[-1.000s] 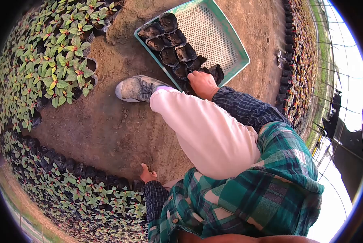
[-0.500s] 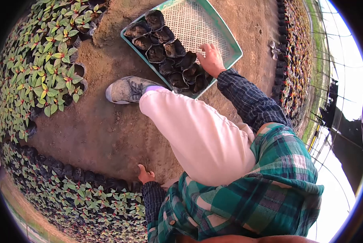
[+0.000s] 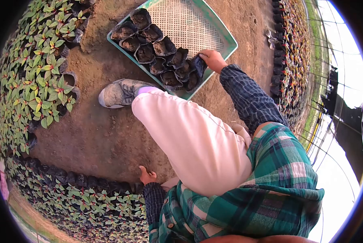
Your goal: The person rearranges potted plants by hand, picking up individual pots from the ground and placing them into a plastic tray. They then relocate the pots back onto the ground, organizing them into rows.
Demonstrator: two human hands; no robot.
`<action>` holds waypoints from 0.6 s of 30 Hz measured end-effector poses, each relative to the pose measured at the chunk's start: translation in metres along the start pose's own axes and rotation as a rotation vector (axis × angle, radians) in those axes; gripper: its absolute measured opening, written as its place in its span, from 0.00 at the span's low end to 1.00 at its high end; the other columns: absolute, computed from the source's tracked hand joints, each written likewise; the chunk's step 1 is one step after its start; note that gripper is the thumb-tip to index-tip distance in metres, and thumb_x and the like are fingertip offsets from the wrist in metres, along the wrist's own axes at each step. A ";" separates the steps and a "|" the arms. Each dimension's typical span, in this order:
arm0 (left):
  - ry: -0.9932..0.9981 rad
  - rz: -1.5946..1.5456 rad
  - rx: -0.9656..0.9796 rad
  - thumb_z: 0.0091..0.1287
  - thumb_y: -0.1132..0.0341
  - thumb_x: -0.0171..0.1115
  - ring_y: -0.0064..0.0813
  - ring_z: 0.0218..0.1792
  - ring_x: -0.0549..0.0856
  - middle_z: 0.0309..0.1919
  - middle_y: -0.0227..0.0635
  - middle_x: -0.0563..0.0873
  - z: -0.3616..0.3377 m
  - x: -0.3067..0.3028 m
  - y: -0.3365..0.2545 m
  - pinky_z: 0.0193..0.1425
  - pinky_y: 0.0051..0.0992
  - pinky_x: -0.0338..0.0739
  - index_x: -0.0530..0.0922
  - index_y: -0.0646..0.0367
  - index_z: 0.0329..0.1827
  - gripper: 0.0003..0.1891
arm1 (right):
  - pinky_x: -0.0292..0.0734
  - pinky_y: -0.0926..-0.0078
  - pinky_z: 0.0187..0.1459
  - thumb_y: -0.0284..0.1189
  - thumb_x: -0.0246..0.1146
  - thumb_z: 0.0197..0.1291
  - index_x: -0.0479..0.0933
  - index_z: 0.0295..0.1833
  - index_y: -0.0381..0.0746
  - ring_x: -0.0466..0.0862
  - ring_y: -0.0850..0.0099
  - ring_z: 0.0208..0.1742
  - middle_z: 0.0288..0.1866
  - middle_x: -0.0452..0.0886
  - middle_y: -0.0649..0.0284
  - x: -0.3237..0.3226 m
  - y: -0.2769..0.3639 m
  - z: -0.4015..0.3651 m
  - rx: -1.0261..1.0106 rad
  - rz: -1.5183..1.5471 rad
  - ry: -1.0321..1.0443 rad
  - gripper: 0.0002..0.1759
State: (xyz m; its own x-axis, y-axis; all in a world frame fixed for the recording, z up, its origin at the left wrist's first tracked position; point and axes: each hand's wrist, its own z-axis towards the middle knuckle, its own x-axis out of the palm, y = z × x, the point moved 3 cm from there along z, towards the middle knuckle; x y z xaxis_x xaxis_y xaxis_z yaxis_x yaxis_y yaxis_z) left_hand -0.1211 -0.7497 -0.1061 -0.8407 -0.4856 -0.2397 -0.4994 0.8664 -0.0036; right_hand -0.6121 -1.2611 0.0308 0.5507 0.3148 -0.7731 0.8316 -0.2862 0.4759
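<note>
My right hand (image 3: pixel 214 60) pinches the rim of a black nursery bag (image 3: pixel 199 67) at the near right end of a group of such bags. Several soil-filled black nursery bags (image 3: pixel 145 52) stand packed together along the left side of a green plastic tray (image 3: pixel 226 34). The rest of the tray's perforated floor shows bare. My left hand (image 3: pixel 148 176) hangs low by my leg, near a row of potted seedlings, with its fingers apart and nothing seen in it.
Dense potted seedlings (image 3: pixel 43 77) fill the left side, and another bed (image 3: pixel 96 202) runs along the lower left. A further row of plants (image 3: pixel 293 52) lies to the right. My shoe (image 3: pixel 120 93) rests on the bare soil (image 3: pixel 92 137) beside the tray.
My right hand has closed on the rim of a nursery bag, where before it hovered with fingers spread over the tray. The tray has shifted slightly left in view.
</note>
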 end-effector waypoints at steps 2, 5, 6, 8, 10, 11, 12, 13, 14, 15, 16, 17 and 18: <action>0.049 -0.101 -0.089 0.64 0.37 0.61 0.27 0.30 0.56 0.28 0.25 0.54 0.042 -0.018 0.024 0.38 0.43 0.65 0.74 0.62 0.49 0.32 | 0.79 0.66 0.48 0.33 0.59 0.68 0.81 0.53 0.40 0.85 0.62 0.44 0.42 0.86 0.58 -0.013 0.013 -0.005 0.110 0.131 -0.012 0.13; 0.131 -0.243 -0.230 0.63 0.38 0.65 0.25 0.29 0.56 0.27 0.25 0.55 0.065 -0.021 0.037 0.36 0.42 0.65 0.74 0.61 0.44 0.31 | 0.79 0.69 0.46 0.33 0.59 0.69 0.80 0.52 0.36 0.84 0.70 0.41 0.39 0.85 0.61 -0.035 0.045 -0.022 0.226 0.325 0.019 0.14; 0.098 -0.219 -0.184 0.62 0.38 0.65 0.25 0.29 0.56 0.26 0.25 0.55 0.060 -0.024 0.033 0.35 0.42 0.65 0.74 0.61 0.43 0.31 | 0.79 0.69 0.46 0.33 0.59 0.69 0.80 0.52 0.37 0.84 0.69 0.41 0.40 0.85 0.60 -0.036 0.066 -0.031 0.116 0.245 0.175 0.13; 0.006 -0.136 0.013 0.62 0.39 0.66 0.25 0.28 0.57 0.26 0.25 0.55 0.005 0.001 0.002 0.34 0.41 0.64 0.74 0.61 0.42 0.30 | 0.79 0.67 0.47 0.33 0.59 0.68 0.80 0.53 0.38 0.85 0.66 0.41 0.41 0.85 0.57 -0.017 0.084 -0.048 -0.101 0.126 0.397 0.14; -0.038 -0.132 0.108 0.62 0.39 0.67 0.25 0.28 0.57 0.25 0.26 0.55 -0.018 0.013 -0.008 0.33 0.39 0.64 0.74 0.61 0.41 0.29 | 0.78 0.65 0.48 0.34 0.59 0.67 0.81 0.52 0.39 0.85 0.60 0.43 0.42 0.85 0.54 0.026 0.075 -0.063 -0.234 0.047 0.475 0.14; -0.031 -0.150 0.129 0.62 0.40 0.67 0.25 0.27 0.57 0.25 0.26 0.55 -0.017 0.011 -0.008 0.32 0.39 0.63 0.75 0.61 0.41 0.29 | 0.78 0.63 0.48 0.35 0.59 0.67 0.81 0.51 0.40 0.84 0.57 0.44 0.42 0.84 0.53 0.043 0.073 -0.070 -0.258 0.007 0.484 0.14; -0.023 -0.168 0.150 0.62 0.40 0.68 0.25 0.27 0.57 0.25 0.26 0.55 -0.017 0.009 -0.009 0.32 0.39 0.63 0.75 0.61 0.41 0.28 | 0.78 0.61 0.47 0.36 0.57 0.67 0.81 0.50 0.40 0.84 0.54 0.44 0.41 0.84 0.53 0.052 0.077 -0.078 -0.186 -0.056 0.436 0.14; 0.050 -0.037 0.187 0.62 0.41 0.68 0.25 0.26 0.57 0.24 0.27 0.55 -0.017 0.007 -0.011 0.32 0.39 0.63 0.76 0.61 0.42 0.28 | 0.78 0.60 0.46 0.37 0.56 0.68 0.80 0.48 0.41 0.83 0.52 0.43 0.40 0.84 0.52 0.058 0.078 -0.083 -0.112 -0.118 0.391 0.14; 0.086 0.030 0.202 0.62 0.41 0.68 0.25 0.26 0.57 0.24 0.27 0.55 -0.018 0.006 -0.010 0.31 0.39 0.63 0.76 0.61 0.42 0.28 | 0.78 0.57 0.43 0.38 0.53 0.69 0.79 0.45 0.41 0.83 0.51 0.42 0.37 0.84 0.52 0.065 0.070 -0.085 -0.157 -0.275 0.279 0.13; 0.121 0.096 0.220 0.62 0.42 0.69 0.26 0.25 0.57 0.23 0.27 0.55 -0.022 0.007 -0.010 0.31 0.39 0.63 0.76 0.60 0.43 0.27 | 0.78 0.57 0.43 0.38 0.53 0.69 0.79 0.45 0.41 0.83 0.51 0.42 0.37 0.84 0.52 0.066 0.070 -0.089 -0.159 -0.273 0.283 0.13; 0.038 -0.033 0.196 0.62 0.42 0.69 0.26 0.25 0.57 0.23 0.27 0.55 -0.034 0.014 -0.015 0.31 0.39 0.63 0.76 0.60 0.41 0.27 | 0.78 0.57 0.43 0.37 0.53 0.69 0.78 0.44 0.41 0.83 0.51 0.41 0.36 0.84 0.52 0.062 0.070 -0.092 -0.119 -0.263 0.178 0.13; -0.001 -0.103 0.183 0.62 0.42 0.69 0.26 0.25 0.57 0.23 0.27 0.55 -0.044 0.024 -0.024 0.31 0.39 0.63 0.76 0.60 0.41 0.27 | 0.78 0.56 0.42 0.37 0.53 0.69 0.77 0.43 0.40 0.83 0.51 0.41 0.34 0.83 0.51 0.057 0.071 -0.094 -0.082 -0.254 0.070 0.13; -0.040 -0.174 0.173 0.62 0.42 0.69 0.26 0.24 0.56 0.22 0.28 0.55 -0.054 0.033 -0.034 0.31 0.39 0.63 0.75 0.59 0.40 0.26 | 0.78 0.57 0.42 0.36 0.54 0.69 0.76 0.45 0.40 0.83 0.52 0.42 0.37 0.83 0.51 0.056 0.070 -0.093 -0.045 -0.308 0.064 0.12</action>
State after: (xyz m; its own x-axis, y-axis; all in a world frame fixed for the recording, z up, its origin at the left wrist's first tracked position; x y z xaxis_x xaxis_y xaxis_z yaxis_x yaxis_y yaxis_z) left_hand -0.1432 -0.8017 -0.0614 -0.7346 -0.6270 -0.2592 -0.5894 0.7790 -0.2139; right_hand -0.5162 -1.1792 0.0604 0.2750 0.4375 -0.8561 0.9614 -0.1287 0.2431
